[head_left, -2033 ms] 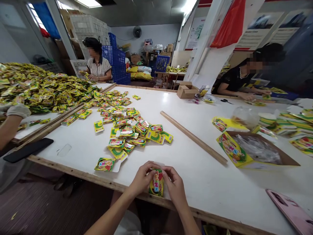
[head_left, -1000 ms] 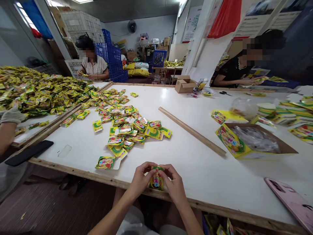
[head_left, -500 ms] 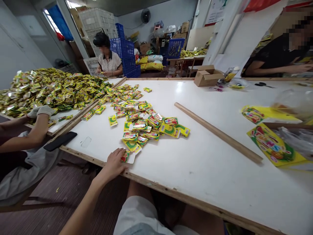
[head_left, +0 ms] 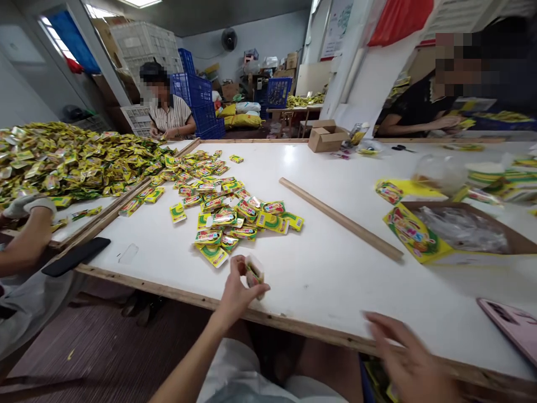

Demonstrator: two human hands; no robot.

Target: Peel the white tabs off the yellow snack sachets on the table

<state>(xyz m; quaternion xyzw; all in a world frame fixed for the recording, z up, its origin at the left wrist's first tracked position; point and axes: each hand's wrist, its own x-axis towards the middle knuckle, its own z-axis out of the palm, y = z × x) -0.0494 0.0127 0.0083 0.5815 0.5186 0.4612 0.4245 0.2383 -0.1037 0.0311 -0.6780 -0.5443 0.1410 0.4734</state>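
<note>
My left hand is closed around a small candy box, holding it tilted just above the white table near the front edge. One end of this box faces me with its pale flap up. Behind it lies a loose heap of similar yellow and green boxes. My right hand, blurred by motion, hovers over the table's front edge at the right. Its fingers look spread, and nothing shows in them.
A wooden stick lies across the white table. At the right are an open display carton of clear plastic and a pink phone. A black phone lies at the left edge. A big packet pile and co-workers surround the table.
My left hand has picked up the front box and moved it right, away from the heap. My right hand has come into view. The camera has turned right.
</note>
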